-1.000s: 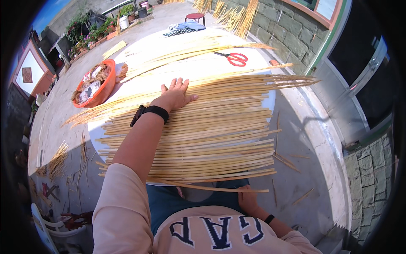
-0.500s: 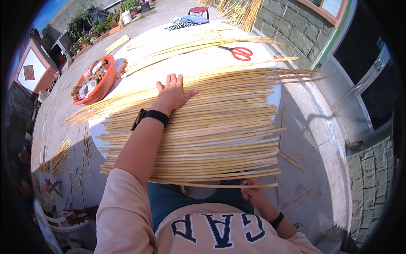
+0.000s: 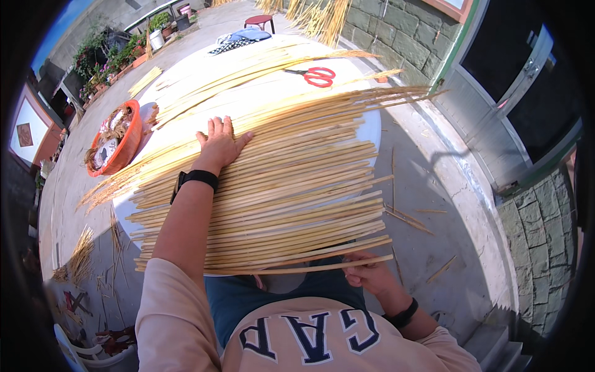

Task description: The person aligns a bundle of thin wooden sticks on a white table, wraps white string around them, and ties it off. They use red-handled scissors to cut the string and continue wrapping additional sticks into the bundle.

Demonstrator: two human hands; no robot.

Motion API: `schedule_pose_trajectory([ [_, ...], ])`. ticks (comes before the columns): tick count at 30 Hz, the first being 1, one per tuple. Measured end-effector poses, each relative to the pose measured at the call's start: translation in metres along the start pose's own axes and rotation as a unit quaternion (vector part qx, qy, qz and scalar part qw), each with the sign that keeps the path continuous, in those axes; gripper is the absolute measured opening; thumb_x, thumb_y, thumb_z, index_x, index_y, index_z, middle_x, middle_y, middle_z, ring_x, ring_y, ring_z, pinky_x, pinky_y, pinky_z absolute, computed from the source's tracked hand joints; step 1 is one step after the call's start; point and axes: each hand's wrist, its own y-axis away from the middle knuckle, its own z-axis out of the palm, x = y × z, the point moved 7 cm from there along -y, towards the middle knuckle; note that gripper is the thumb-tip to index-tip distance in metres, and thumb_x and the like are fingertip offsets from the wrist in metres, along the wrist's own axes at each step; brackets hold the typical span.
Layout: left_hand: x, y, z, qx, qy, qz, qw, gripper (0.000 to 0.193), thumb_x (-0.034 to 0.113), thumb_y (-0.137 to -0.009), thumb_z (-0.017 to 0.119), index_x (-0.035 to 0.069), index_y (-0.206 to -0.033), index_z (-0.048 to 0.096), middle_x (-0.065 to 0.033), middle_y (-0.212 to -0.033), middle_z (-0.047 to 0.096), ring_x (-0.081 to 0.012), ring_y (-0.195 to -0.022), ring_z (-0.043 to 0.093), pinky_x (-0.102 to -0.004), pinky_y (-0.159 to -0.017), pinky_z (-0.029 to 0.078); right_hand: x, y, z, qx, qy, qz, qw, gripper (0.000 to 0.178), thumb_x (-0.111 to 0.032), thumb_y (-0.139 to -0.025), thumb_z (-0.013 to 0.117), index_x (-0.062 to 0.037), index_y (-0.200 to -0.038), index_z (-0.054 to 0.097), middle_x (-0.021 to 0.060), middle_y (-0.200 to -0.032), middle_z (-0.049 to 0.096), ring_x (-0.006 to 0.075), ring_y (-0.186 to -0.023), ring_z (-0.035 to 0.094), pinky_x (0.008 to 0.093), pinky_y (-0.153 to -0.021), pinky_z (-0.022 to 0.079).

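A broad mat of pale yellow straw stalks (image 3: pixel 291 186), laid side by side, covers the near part of a white round table (image 3: pixel 370 127). My left hand (image 3: pixel 222 146) lies flat on the far part of the mat, fingers spread. At the mat's near right corner, my right hand (image 3: pixel 370 276) is closed beside the nearest stalk, which crosses in front of it. What those fingers hold, if anything, cannot be made out. Red-handled scissors (image 3: pixel 319 77) lie beyond the mat. Loose longer stalks (image 3: pixel 229 84) with feathery ends rest on the table's far half.
An orange basin (image 3: pixel 128 146) with brown and white contents is at the table's left. Blue cloth (image 3: pixel 242 37) lies at the far edge, near a dark red stool (image 3: pixel 260 22). Straw bundles lean on the stone wall (image 3: pixel 396 31). Steps (image 3: pixel 489 341) are at the lower right.
The whole view has shifted, so the table and basin sit further left. My right hand shows more at the mat's near edge, its fingers still curled. My left hand stays flat on the stalks.
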Motion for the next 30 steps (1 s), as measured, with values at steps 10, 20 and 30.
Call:
schedule_pose_trajectory([
  [10,0.004,0.008,0.0,0.0,0.003,-0.019,1.0,0.093,0.073,-0.085,0.029,0.003,-0.145,0.02,-0.0201,-0.151,0.016,-0.0319,-0.142,0.009,-0.0605,-0.108,0.007,-0.014,-0.012,0.0,0.063,-0.103,-0.006,0.993,0.035,0.0,-0.085,0.058,0.004,-0.118,0.049,0.0068,-0.076,0.049,0.0097,-0.059,0.044,0.02,-0.05,0.035],
  [20,0.03,0.002,-0.001,0.051,0.035,0.064,0.996,0.079,0.064,-0.089,0.036,0.009,-0.144,0.027,-0.0181,-0.15,0.021,-0.0329,-0.141,0.014,-0.0588,-0.109,0.011,-0.006,-0.01,-0.006,0.078,-0.117,0.006,0.99,0.027,0.003,-0.084,0.058,0.0024,-0.111,0.055,0.0068,-0.077,0.053,0.0104,-0.058,0.046,0.0216,-0.048,0.035],
  [30,0.029,0.005,-0.001,0.052,0.022,0.064,0.996,0.074,0.062,-0.09,0.036,0.01,-0.143,0.03,-0.017,-0.149,0.024,-0.0318,-0.14,0.017,-0.0591,-0.108,0.014,-0.003,-0.006,-0.003,0.062,-0.104,0.024,0.992,0.03,-0.001,-0.085,0.06,0.0031,-0.114,0.055,0.0045,-0.075,0.051,0.0087,-0.058,0.045,0.0206,-0.048,0.035],
])
